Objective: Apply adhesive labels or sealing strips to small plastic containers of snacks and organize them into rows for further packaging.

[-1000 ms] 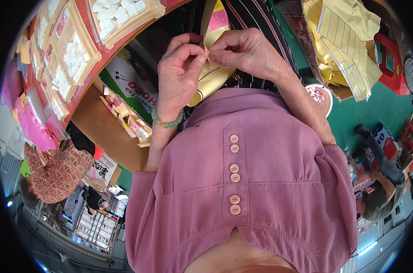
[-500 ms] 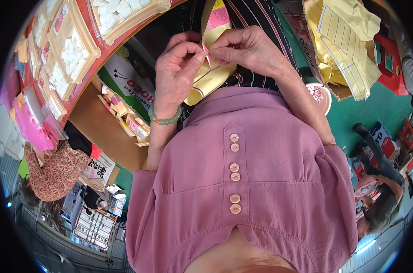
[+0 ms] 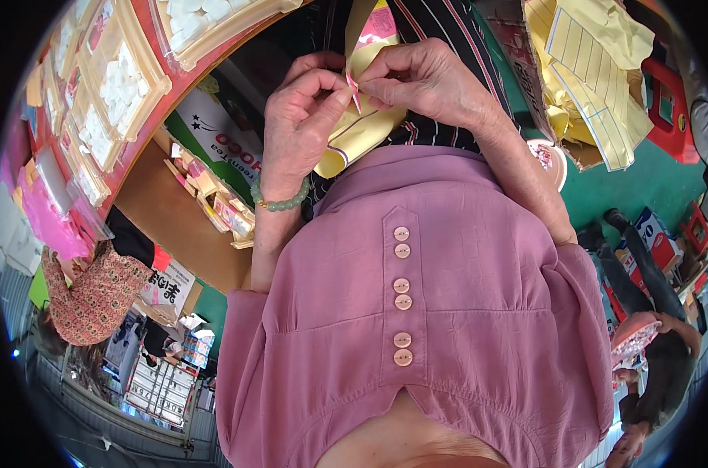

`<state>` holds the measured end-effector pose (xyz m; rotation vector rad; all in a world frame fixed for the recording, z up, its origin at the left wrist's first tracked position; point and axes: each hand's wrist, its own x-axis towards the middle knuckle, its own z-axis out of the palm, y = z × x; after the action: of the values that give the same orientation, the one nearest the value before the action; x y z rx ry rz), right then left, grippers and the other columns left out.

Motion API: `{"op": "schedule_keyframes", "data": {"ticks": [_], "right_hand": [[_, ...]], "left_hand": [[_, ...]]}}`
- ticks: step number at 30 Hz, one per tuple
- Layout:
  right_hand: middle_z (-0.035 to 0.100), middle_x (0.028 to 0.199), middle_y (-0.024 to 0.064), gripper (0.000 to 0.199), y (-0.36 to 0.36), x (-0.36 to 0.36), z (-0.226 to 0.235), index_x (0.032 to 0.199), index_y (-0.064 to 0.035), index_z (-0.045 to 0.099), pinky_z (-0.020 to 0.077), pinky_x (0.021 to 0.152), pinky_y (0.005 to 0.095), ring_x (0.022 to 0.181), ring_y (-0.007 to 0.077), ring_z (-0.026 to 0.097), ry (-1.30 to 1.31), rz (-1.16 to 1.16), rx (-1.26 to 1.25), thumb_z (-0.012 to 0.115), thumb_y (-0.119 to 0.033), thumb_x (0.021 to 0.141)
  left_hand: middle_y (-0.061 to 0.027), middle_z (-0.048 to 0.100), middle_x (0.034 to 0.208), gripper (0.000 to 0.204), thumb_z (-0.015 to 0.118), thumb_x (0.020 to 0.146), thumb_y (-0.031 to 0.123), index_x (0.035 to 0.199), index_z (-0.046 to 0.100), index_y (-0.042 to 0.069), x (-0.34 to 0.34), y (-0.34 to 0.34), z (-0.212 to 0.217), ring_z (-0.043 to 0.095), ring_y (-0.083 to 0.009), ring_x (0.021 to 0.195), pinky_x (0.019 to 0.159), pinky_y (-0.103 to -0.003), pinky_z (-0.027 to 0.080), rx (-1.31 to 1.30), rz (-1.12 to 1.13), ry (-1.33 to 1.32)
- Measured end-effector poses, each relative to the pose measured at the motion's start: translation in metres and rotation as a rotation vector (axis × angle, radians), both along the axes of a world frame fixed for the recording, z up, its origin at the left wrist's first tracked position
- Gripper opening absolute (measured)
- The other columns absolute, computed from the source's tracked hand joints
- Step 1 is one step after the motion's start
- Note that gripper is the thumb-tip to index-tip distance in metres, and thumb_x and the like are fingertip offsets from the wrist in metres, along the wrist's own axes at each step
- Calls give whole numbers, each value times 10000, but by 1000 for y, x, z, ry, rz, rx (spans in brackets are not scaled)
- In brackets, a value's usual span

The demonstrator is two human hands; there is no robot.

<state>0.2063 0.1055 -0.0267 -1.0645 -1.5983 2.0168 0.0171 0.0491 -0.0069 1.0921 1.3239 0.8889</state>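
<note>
My left hand [image 3: 301, 125] and my right hand [image 3: 424, 78] meet at the top middle, fingertips pinched together on a small pink slip of paper [image 3: 354, 86]. Under them lies a folded yellow paper sheet [image 3: 362, 132] resting on my striped lap. A pale green bead bracelet [image 3: 280, 201] circles my left wrist. My pink buttoned blouse [image 3: 416, 312] fills the lower middle and hides my lap below the hands.
Clear trays of white pieces [image 3: 112, 86] on a red-edged counter stand at the upper left. A pile of yellow lined sheets [image 3: 596, 70] sits in a box at the upper right. A small round bowl [image 3: 549, 156] lies by my right forearm. Other people stand at far left [image 3: 89, 288] and right [image 3: 650, 312].
Both hands stay pinched together on the pink slip; the fingers have shifted only slightly along it.
</note>
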Motion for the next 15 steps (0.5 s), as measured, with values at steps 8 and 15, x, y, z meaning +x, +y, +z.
{"op": "schedule_keyframes", "data": {"ticks": [8,15], "right_hand": [[661,760,22,115,0,-4,-1,926,9,676,497,678,207,702,57,599,28,6,22,635,-82,870],[650,763,14,116,5,-4,-5,931,14,667,490,681,202,705,53,591,50,-9,-57,629,-79,874]], "left_hand": [[-86,552,1079,39,600,812,8,819,632,-14,-6,1,1,534,-121,934,800,-236,444,8,-24,1],[-71,551,1042,51,597,815,16,820,631,-22,-11,-2,1,531,-117,930,801,-235,437,-70,8,-35]]}}
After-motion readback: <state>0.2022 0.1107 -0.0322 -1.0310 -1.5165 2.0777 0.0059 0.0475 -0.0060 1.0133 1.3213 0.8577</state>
